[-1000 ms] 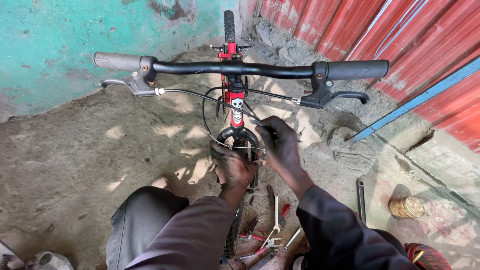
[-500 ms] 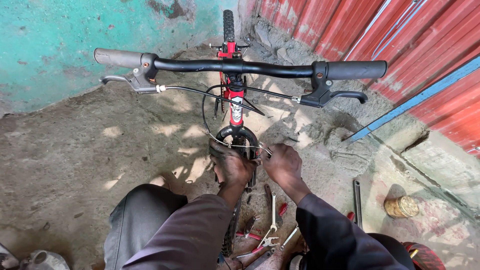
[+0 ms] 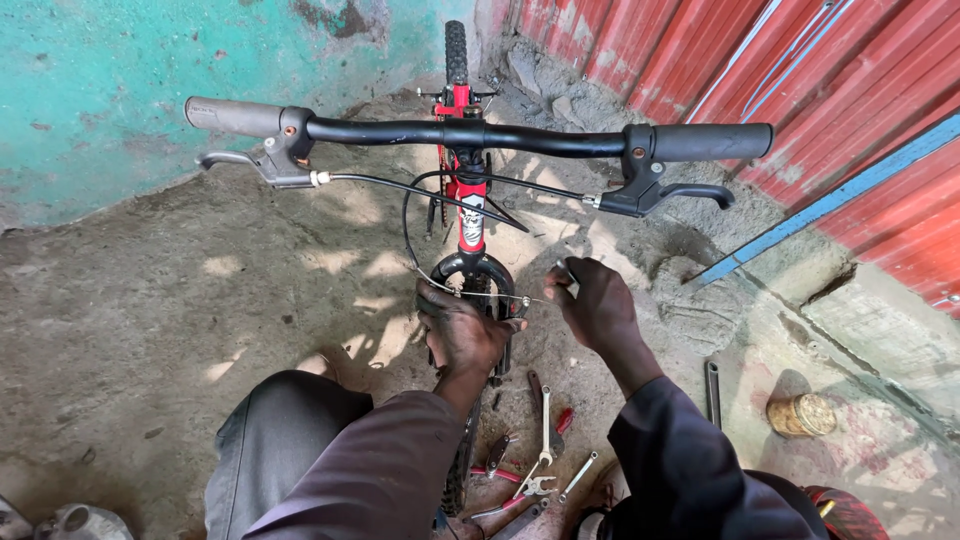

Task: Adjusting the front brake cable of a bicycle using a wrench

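my left hand (image 3: 462, 330) grips the front brake (image 3: 478, 292) at the red fork (image 3: 470, 215), fingers closed round it. my right hand (image 3: 598, 305) has come off the wheel to the right of the fork, loosely curled, pinching the brake cable (image 3: 500, 296) end taut; a moment ago it sat over the brake. wrenches (image 3: 540, 450) lie below the fork, handlebar (image 3: 470, 133) above.

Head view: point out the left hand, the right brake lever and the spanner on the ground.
left hand (image 3: 465, 335), head view, back of the hand.
right brake lever (image 3: 690, 192), head view, lever blade.
spanner (image 3: 544, 425), head view, mid-shaft.
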